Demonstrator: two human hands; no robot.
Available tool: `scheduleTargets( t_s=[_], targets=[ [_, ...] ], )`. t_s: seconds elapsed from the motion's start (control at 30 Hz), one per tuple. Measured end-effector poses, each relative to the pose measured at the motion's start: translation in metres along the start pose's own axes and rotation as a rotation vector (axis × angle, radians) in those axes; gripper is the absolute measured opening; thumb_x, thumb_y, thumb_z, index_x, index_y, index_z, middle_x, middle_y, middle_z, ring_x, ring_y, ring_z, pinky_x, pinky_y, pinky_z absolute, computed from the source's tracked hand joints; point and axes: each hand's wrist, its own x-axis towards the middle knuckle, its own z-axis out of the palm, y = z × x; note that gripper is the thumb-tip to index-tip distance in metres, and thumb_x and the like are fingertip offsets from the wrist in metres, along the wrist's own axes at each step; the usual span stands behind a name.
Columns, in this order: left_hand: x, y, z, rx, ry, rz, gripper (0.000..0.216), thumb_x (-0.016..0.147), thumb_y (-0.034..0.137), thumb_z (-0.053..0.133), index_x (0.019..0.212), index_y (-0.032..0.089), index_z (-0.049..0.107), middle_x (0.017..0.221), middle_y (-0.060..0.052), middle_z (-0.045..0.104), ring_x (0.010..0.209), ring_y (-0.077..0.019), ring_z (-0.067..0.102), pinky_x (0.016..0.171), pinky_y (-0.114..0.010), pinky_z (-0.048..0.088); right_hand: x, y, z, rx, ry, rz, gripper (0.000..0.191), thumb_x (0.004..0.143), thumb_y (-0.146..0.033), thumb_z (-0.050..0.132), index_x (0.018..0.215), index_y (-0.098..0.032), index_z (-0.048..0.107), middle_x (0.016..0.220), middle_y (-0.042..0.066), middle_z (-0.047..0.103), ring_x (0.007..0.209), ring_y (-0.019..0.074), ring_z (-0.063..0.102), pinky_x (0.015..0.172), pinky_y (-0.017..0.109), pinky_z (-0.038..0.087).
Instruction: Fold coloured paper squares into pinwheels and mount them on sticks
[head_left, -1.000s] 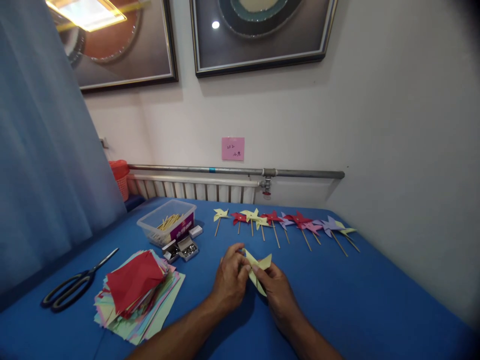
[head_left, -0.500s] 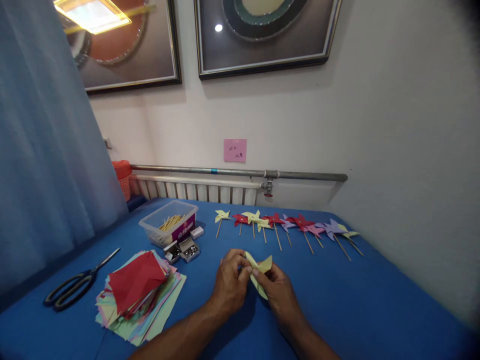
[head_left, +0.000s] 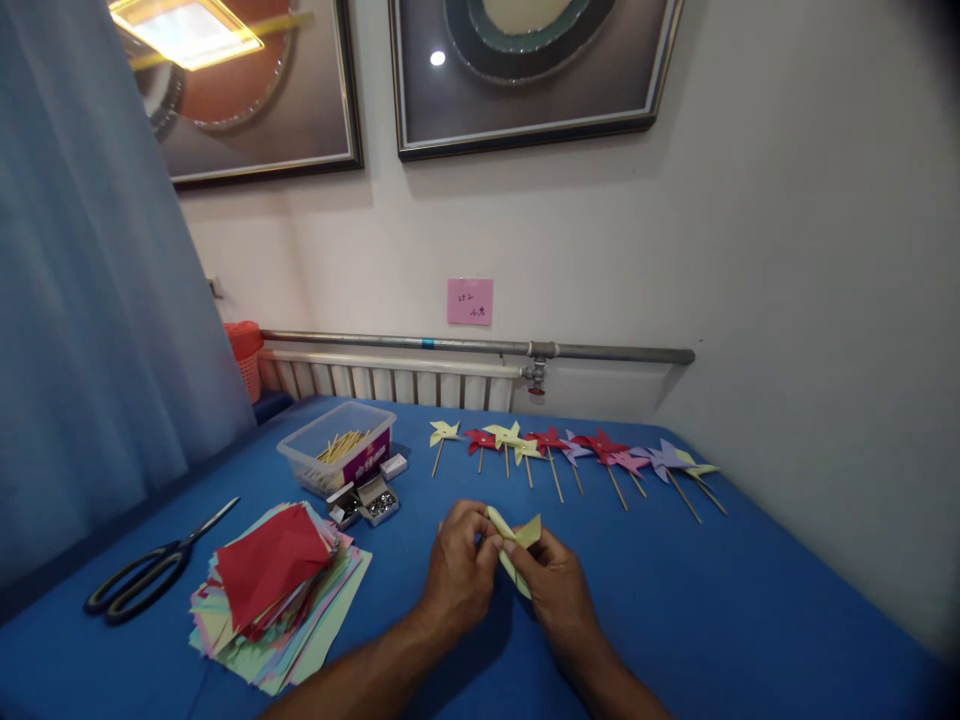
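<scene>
Between my two hands is a pale yellow paper pinwheel [head_left: 529, 531], its blades curled, held above the blue table. My left hand [head_left: 463, 560] pinches its centre with thumb and fingers from the left. From the right, my right hand [head_left: 553, 575] grips the folded paper, thumb pressed on it near the middle. Fingers cover the pinwheel's centre, and I cannot make out a pin or a stick there. Beyond my hands lies a row of pinwheels on sticks [head_left: 600, 446] in red, yellow, purple and pink.
At left are a stack of coloured paper [head_left: 274, 570] and black-handled scissors [head_left: 161, 570]. Behind the stack stand small boxes of metal pins [head_left: 379, 500] and a clear plastic tub [head_left: 300, 460] of wooden sticks. A blue curtain [head_left: 97, 300] hangs at left; pipes [head_left: 480, 346] run along the wall.
The yellow pinwheel has turned slightly in my fingers, showing a narrower face. Both hands stay in nearly the same place, still holding it.
</scene>
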Motion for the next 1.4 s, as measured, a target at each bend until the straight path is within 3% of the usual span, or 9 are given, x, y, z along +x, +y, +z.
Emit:
scheduleTargets(
  t_s=[0.3,0.5,0.63,0.73,0.83,1.03,1.4],
  targets=[
    [-0.001,-0.001,0.0,0.059,0.015,0.006,0.012,0.083,0.015,0.055,0.073,0.021,0.056,0.101,-0.004,0.066,0.094,-0.0199,0.062,0.088,-0.035,0.044,-0.003,-0.007,0.001,-0.088,-0.044,-0.027,0.037,0.068,-0.055,0.083,0.073,-0.02,0.071,0.068,0.0,0.068,0.064,0.018,0.057,0.062,0.028,0.044],
    [0.002,-0.007,0.001,0.023,0.066,-0.031,0.01,0.082,0.018,0.057,0.073,0.021,0.058,0.101,-0.004,0.067,0.095,-0.0203,0.062,0.087,-0.034,0.045,0.003,0.003,-0.003,-0.029,-0.017,0.033,0.041,0.068,-0.055,0.084,0.084,-0.019,0.074,0.073,0.002,0.073,0.068,0.0209,0.062,0.063,0.029,0.046],
    [0.009,-0.008,-0.003,-0.133,0.133,-0.259,0.012,0.078,0.03,0.067,0.079,0.02,0.061,0.077,-0.001,0.062,0.076,-0.0175,0.059,0.072,-0.029,0.044,0.011,0.008,-0.008,0.105,0.021,0.08,0.049,0.06,-0.054,0.088,0.091,-0.018,0.074,0.076,0.004,0.075,0.07,0.0232,0.067,0.068,0.032,0.051],
    [0.012,-0.006,-0.006,-0.474,-0.047,-0.473,0.033,0.07,0.045,0.075,0.082,0.016,0.063,0.067,0.0,0.061,0.061,-0.0141,0.053,0.06,-0.026,0.04,0.01,0.008,-0.01,0.153,-0.053,0.111,0.05,0.063,-0.054,0.087,0.096,-0.018,0.073,0.078,0.005,0.076,0.069,0.0249,0.069,0.067,0.034,0.052],
    [0.013,-0.004,-0.008,-0.662,-0.242,-0.514,0.041,0.06,0.048,0.082,0.075,0.015,0.063,0.063,0.0,0.061,0.055,-0.0111,0.05,0.055,-0.024,0.036,0.008,0.009,-0.01,0.102,-0.13,0.113,0.05,0.065,-0.056,0.085,0.095,-0.018,0.074,0.077,0.006,0.076,0.068,0.0249,0.068,0.066,0.034,0.052],
    [0.014,-0.012,-0.005,-0.497,-0.176,-0.454,0.028,0.055,0.034,0.079,0.062,0.017,0.057,0.052,0.006,0.05,0.048,-0.0072,0.04,0.05,-0.023,0.029,0.012,0.023,-0.01,-0.033,-0.11,0.053,0.045,0.064,-0.055,0.085,0.088,-0.018,0.075,0.079,0.006,0.077,0.075,0.0264,0.069,0.07,0.034,0.051],
    [0.013,-0.015,-0.003,-0.455,-0.21,-0.501,0.018,0.062,0.026,0.072,0.064,0.018,0.056,0.054,0.005,0.054,0.048,-0.0092,0.044,0.049,-0.024,0.031,0.016,0.029,-0.011,0.071,-0.181,0.074,0.05,0.063,-0.052,0.087,0.097,-0.018,0.074,0.092,0.009,0.079,0.086,0.0276,0.071,0.08,0.037,0.054]
  ],
)
